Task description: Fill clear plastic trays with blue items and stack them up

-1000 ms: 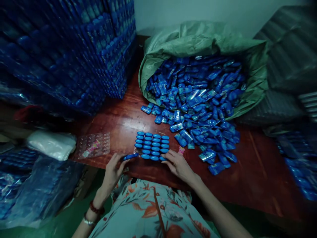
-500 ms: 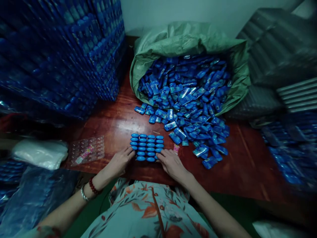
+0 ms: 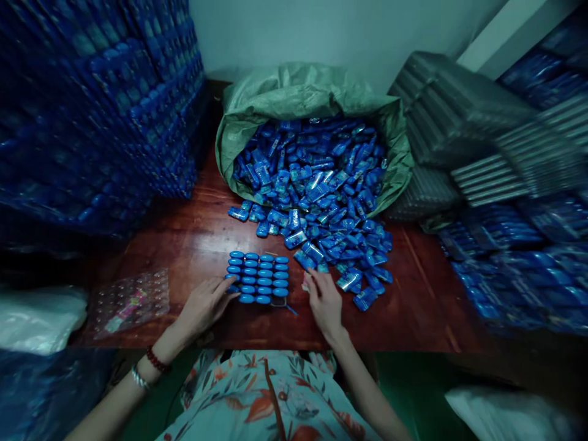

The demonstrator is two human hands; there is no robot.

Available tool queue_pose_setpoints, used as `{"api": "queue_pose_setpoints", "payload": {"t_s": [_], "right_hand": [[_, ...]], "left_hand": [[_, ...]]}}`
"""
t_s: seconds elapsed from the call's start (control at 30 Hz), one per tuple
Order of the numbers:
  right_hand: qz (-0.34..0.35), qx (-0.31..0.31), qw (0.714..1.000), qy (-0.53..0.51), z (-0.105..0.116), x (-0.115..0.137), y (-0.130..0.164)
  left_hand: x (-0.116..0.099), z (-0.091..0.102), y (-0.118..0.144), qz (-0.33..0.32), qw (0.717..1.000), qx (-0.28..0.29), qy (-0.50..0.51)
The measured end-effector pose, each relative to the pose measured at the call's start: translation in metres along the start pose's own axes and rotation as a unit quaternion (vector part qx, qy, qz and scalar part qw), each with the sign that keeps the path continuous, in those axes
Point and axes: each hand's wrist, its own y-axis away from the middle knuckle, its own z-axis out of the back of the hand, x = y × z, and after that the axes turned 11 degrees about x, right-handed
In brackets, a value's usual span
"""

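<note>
Head view: the left hand lies flat, fingers extended and spread, tips touching the near-left edge of the filled tray; it grips nothing. The right hand is just right of the tray, fingers loosely curled toward a small pink-and-white item at the edge of the loose packets; whether anything is pinched between them cannot be determined. The tray sits on the red wooden table, directly in front of the person, its rows of blue capsule-shaped pieces apparently complete. Judged from this layout, the step in hand is steadying or squaring the loaded tray. A next move would call for one hand keeping the tray from sliding while the other picks from the near edge of the packets without nudging the seated rows. Further out, the packets spill from an open green sack at the rear of the table. An empty clear blister tray lies to the left. Stacks of filled blue trays stand at the left, and grey stacked trays at the right.
</note>
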Motion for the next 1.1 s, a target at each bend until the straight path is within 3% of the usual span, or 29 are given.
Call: {"api": "queue_pose_setpoints", "payload": {"t_s": [0.07, 0.13, 0.27, 0.43, 0.53, 0.63, 0.73, 0.87, 0.93, 1.0, 1.1], "right_hand": [[-0.042, -0.001, 0.999, 0.023, 0.002, -0.015, -0.021], [-0.063, 0.051, 0.992, 0.092, -0.001, -0.022, -0.041], [-0.087, 0.143, 0.963, 0.211, -0.014, -0.014, -0.061], [-0.09, 0.12, 0.968, 0.199, -0.022, -0.008, -0.044], [-0.108, 0.086, 0.981, 0.138, -0.023, -0.015, -0.028], [-0.115, 0.069, 0.99, 0.031, -0.021, -0.023, -0.017], [-0.147, 0.082, 0.98, -0.102, -0.016, -0.029, -0.013], [-0.211, 0.086, 0.927, -0.297, -0.003, -0.03, -0.003], [-0.202, 0.084, 0.911, -0.349, 0.009, -0.027, 0.006], [-0.158, 0.095, 0.923, -0.336, 0.021, -0.019, 0.017], [-0.053, 0.132, 0.95, -0.278, 0.031, 0.0, 0.029]], "left_hand": [[-0.001, 0.014, -0.019, -0.003, 1.0, -0.017, -0.021], [-0.005, 0.03, -0.044, 0.005, 0.999, -0.013, -0.036], [-0.023, 0.046, -0.111, 0.016, 0.997, 0.08, -0.017], [-0.047, 0.025, -0.197, -0.002, 0.971, 0.237, -0.029], [-0.059, 0.009, -0.229, 0.002, 0.965, 0.259, -0.027], [-0.066, 0.001, -0.241, -0.003, 0.962, 0.274, -0.019], [-0.062, 0.004, -0.241, -0.016, 0.966, 0.259, -0.001], [-0.036, 0.022, -0.217, -0.045, 0.974, 0.219, 0.042], [-0.018, 0.038, -0.189, -0.069, 0.98, 0.153, 0.108], [-0.001, 0.056, -0.148, -0.081, 0.974, 0.068, 0.199], [0.015, 0.078, -0.077, 0.0, 0.96, 0.014, 0.28]]}}
